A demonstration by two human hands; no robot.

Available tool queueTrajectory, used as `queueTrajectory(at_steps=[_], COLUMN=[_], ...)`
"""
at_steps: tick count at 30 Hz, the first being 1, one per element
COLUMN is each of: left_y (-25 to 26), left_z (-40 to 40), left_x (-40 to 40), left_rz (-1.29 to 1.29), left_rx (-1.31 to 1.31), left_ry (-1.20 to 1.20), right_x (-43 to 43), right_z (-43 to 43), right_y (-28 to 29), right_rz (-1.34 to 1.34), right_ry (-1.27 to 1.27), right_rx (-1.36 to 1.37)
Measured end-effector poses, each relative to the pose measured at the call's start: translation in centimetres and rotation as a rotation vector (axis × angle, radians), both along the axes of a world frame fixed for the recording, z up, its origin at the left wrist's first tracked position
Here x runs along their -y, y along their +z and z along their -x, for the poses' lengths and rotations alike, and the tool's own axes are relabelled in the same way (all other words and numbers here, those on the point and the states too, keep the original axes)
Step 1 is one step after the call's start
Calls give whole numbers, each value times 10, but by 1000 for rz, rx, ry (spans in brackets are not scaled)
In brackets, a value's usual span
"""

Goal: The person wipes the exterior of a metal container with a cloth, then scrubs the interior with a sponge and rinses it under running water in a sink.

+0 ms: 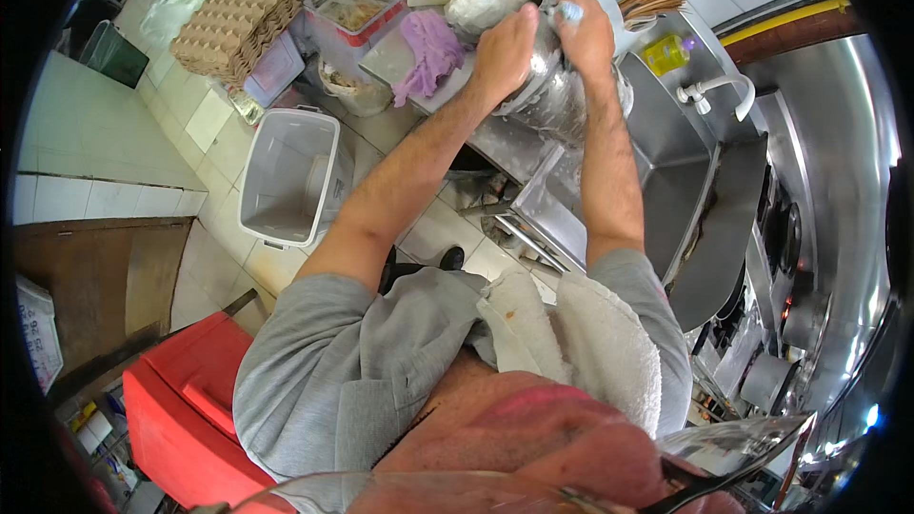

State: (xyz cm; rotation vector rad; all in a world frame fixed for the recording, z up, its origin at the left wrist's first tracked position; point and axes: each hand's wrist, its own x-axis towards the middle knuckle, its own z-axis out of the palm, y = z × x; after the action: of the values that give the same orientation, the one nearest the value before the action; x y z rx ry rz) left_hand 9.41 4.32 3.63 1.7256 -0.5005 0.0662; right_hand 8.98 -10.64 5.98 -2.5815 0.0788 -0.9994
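Note:
In the head view, both arms reach forward to a shiny metal vessel point(546, 71) at the left side of the sink. My left hand point(505, 50) is curled at the vessel's upper left rim, its fingers closed around that edge. On the right, my right hand point(585, 36) grips the other side near the rim, with a small whitish-blue thing point(569, 11) at its fingers. The vessel looks wet or soapy in places. A clear plastic bag point(477, 3) lies beside my left hand, and a purple cloth point(428, 50) rests to its left.
A steel sink point(668, 178) with a white faucet point(717, 94) lies right, near a yellow dish-soap bottle point(668, 53) and wooden sticks point(650, 3). Stacked egg trays point(232, 28) stand left, above an open plastic bin point(289, 175). A red container point(186, 407) is lower left.

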Motion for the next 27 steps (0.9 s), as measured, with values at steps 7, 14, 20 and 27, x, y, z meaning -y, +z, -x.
queueTrajectory(at_steps=[7, 14, 20, 27], left_y=[-93, -77, -73, -63], left_z=[32, 12, 20, 10], left_x=[-5, -3, -9, -4], left_rz=[169, -12, -80, -152], left_rx=[-66, 38, -106, 148], left_ry=[295, 323, 255, 47], right_x=[2, -11, 6, -72], right_z=[0, -1, -17, 65], right_y=[0, -12, -8, -10], right_rz=[-90, 211, -51, 266], right_ry=[-111, 16, -82, 35], right_rx=[-246, 25, -107, 62])
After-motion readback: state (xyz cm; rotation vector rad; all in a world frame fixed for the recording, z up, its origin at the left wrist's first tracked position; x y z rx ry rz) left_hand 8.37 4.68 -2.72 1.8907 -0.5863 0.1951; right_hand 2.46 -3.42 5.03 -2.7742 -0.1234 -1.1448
